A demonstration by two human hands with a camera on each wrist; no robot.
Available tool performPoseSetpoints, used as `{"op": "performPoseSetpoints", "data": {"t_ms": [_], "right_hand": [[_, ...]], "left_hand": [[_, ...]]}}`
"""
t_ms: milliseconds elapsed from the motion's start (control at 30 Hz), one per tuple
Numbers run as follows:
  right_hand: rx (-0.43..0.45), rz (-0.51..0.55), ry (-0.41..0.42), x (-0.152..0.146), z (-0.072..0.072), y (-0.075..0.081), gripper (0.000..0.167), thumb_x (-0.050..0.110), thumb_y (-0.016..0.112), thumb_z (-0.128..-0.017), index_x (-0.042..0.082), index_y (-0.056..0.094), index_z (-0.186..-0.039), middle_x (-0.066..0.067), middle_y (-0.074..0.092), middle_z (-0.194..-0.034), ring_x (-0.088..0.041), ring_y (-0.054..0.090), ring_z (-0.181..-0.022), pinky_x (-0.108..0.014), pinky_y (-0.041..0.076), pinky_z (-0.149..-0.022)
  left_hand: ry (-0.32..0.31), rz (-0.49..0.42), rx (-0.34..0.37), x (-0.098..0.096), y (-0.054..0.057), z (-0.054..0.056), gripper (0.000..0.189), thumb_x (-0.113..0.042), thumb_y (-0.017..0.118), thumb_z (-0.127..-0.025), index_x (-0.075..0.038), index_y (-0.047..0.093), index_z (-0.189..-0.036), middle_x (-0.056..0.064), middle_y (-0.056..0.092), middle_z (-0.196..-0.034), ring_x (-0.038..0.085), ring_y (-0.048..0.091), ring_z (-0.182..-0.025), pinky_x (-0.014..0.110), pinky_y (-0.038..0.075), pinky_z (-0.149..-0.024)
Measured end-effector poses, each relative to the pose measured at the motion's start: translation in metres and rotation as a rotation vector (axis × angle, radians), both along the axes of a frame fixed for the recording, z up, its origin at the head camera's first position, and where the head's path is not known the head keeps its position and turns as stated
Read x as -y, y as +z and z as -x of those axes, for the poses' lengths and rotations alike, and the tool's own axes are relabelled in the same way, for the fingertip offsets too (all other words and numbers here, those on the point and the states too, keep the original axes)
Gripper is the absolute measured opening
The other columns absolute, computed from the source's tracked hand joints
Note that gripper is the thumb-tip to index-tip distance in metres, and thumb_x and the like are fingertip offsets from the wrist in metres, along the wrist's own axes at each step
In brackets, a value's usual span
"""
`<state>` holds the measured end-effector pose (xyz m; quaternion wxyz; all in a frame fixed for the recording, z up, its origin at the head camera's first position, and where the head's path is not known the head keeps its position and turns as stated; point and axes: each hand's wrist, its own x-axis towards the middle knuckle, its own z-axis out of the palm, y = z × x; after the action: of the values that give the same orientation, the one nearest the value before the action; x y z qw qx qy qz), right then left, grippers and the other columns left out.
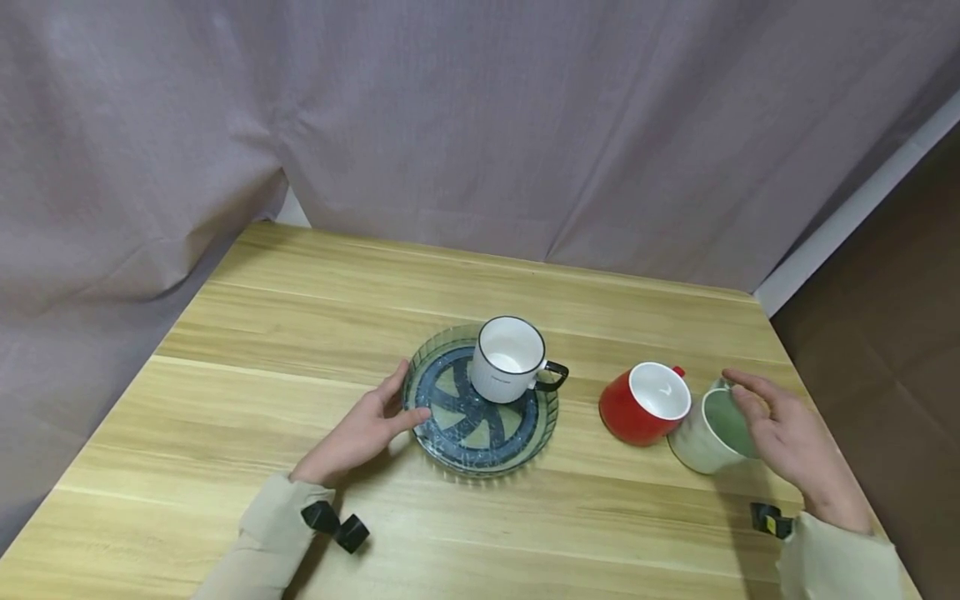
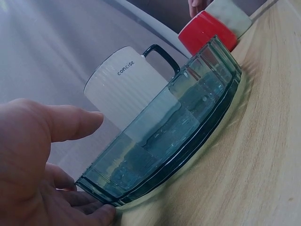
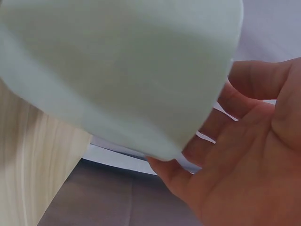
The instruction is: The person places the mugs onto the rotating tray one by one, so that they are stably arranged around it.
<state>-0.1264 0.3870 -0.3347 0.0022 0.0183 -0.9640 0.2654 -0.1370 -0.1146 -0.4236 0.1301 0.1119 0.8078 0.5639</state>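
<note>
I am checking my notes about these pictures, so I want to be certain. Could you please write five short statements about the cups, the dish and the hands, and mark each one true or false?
1. The white mug stands in the glass dish. True.
2. The red cup is inside the glass dish too. False: it stands on the table.
3. The left hand is at the edge of the glass dish. True.
4. The right hand is nearest to the white mug. False: it is at the pale green mug.
5. The handle of the white mug is black. True.
</note>
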Motion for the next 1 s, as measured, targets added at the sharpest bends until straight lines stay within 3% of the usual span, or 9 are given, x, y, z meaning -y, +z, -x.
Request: {"op": "performPoseSetpoints", "data": {"t_ms": [167,233,367,533,633,800,900,967,1000], "right_hand": [[0.005,-0.020,-0.011,0.0006,0.0007,-0.0035,0.054,0.034,0.033,-0.106,-0.004,0.043,-0.143,-0.032,0.046,-0.138,-0.051,0.045,-0.120,-0.045,0.044,-0.084],[0.000,-0.020,-0.006,0.0010,0.0010,-0.0045,0.053,0.033,0.034,-0.106,-0.005,0.043,-0.142,-0.033,0.046,-0.138,-0.051,0.046,-0.118,-0.047,0.045,-0.083],[0.010,-0.009,0.001,0.0024,0.0012,-0.0054,0.052,0.031,0.034,-0.106,-0.007,0.042,-0.141,-0.035,0.042,-0.138,-0.055,0.042,-0.121,-0.067,0.038,-0.089],[0.033,-0.012,-0.012,0.0024,0.0001,-0.0068,0.055,0.033,0.034,-0.106,-0.009,0.039,-0.141,-0.036,0.040,-0.137,-0.055,0.039,-0.121,-0.070,0.036,-0.090],[0.019,-0.016,-0.013,0.0014,-0.0006,-0.0079,0.054,0.032,0.035,-0.106,-0.009,0.040,-0.140,-0.035,0.041,-0.135,-0.053,0.041,-0.118,-0.067,0.039,-0.087],[-0.031,-0.039,-0.010,-0.0020,-0.0010,-0.0096,0.051,0.030,0.039,-0.105,-0.009,0.045,-0.137,-0.032,0.046,-0.129,-0.048,0.048,-0.110,-0.038,0.046,-0.077],[-0.026,-0.039,-0.022,-0.0036,-0.0008,-0.0095,0.051,0.031,0.039,-0.105,-0.009,0.045,-0.137,-0.033,0.047,-0.129,-0.049,0.050,-0.109,-0.035,0.047,-0.074],[-0.016,-0.035,-0.031,-0.0041,-0.0011,-0.0088,0.052,0.031,0.038,-0.105,-0.009,0.044,-0.138,-0.034,0.046,-0.130,-0.052,0.050,-0.110,-0.046,0.049,-0.076],[-0.013,-0.038,-0.035,-0.0045,-0.0014,-0.0083,0.053,0.032,0.037,-0.105,-0.009,0.044,-0.138,-0.035,0.046,-0.130,-0.052,0.050,-0.111,-0.044,0.049,-0.076]], "left_hand": [[0.000,0.005,-0.004,0.0005,-0.0015,-0.0002,0.088,-0.030,0.064,-0.094,-0.004,0.007,-0.155,0.013,0.005,-0.161,0.029,0.023,-0.143,0.039,0.017,-0.117],[-0.001,0.004,-0.008,0.0007,-0.0024,-0.0002,0.088,-0.030,0.064,-0.094,-0.003,0.007,-0.155,0.014,0.005,-0.161,0.029,0.023,-0.143,0.039,0.017,-0.117],[-0.001,0.001,-0.012,0.0006,-0.0036,-0.0003,0.087,-0.031,0.064,-0.094,-0.004,0.008,-0.155,0.013,0.006,-0.161,0.029,0.023,-0.143,0.040,0.016,-0.117],[-0.004,-0.005,-0.008,0.0001,-0.0034,-0.0008,0.087,-0.031,0.064,-0.094,-0.005,0.008,-0.155,0.013,0.005,-0.161,0.029,0.021,-0.144,0.040,0.015,-0.117],[-0.004,-0.006,-0.006,-0.0002,-0.0026,-0.0011,0.087,-0.031,0.064,-0.094,-0.005,0.008,-0.155,0.012,0.005,-0.161,0.028,0.020,-0.144,0.040,0.015,-0.117],[-0.005,-0.005,-0.006,-0.0004,-0.0011,-0.0013,0.087,-0.031,0.064,-0.094,-0.006,0.007,-0.155,0.012,0.005,-0.161,0.028,0.020,-0.144,0.040,0.014,-0.118],[-0.004,-0.008,-0.004,-0.0007,0.0000,-0.0016,0.087,-0.031,0.064,-0.094,-0.006,0.007,-0.155,0.011,0.005,-0.161,0.028,0.021,-0.144,0.040,0.015,-0.118],[-0.003,-0.008,-0.002,-0.0009,0.0005,-0.0017,0.087,-0.031,0.063,-0.094,-0.006,0.007,-0.155,0.011,0.005,-0.161,0.028,0.021,-0.144,0.040,0.015,-0.118],[-0.002,-0.009,-0.002,-0.0009,0.0006,-0.0016,0.087,-0.031,0.063,-0.094,-0.006,0.007,-0.155,0.011,0.005,-0.161,0.028,0.021,-0.144,0.040,0.015,-0.118]]}}
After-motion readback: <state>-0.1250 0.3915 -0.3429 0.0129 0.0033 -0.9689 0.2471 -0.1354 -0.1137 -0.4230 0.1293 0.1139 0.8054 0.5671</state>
